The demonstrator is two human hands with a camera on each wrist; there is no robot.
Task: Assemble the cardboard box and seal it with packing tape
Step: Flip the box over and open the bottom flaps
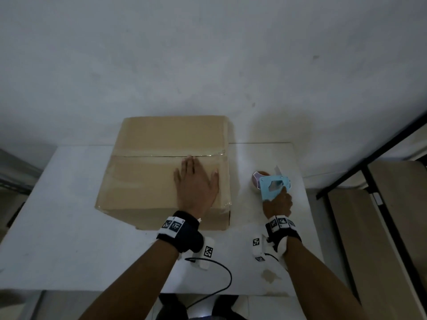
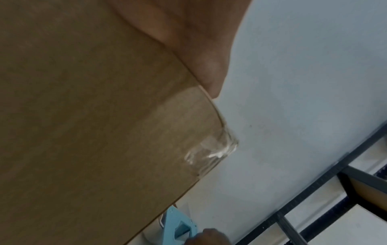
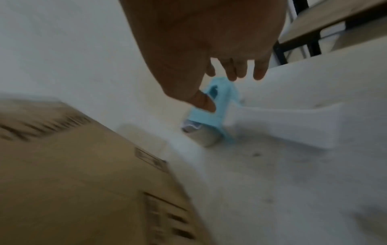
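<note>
A closed cardboard box sits on the white table. Clear tape runs along its top seam, and the tape's crinkled end wraps over the right edge. My left hand lies flat on the box top near that edge, fingers straight and reaching the seam. Right of the box, a light blue tape dispenser with its roll stands on the table. My right hand holds the dispenser's handle, thumb on one side and fingers on the other.
A black metal shelf frame with wooden boards stands close on the right. A black cable loops over the table's near edge beside a brownish stain. A white wall rises just behind the box.
</note>
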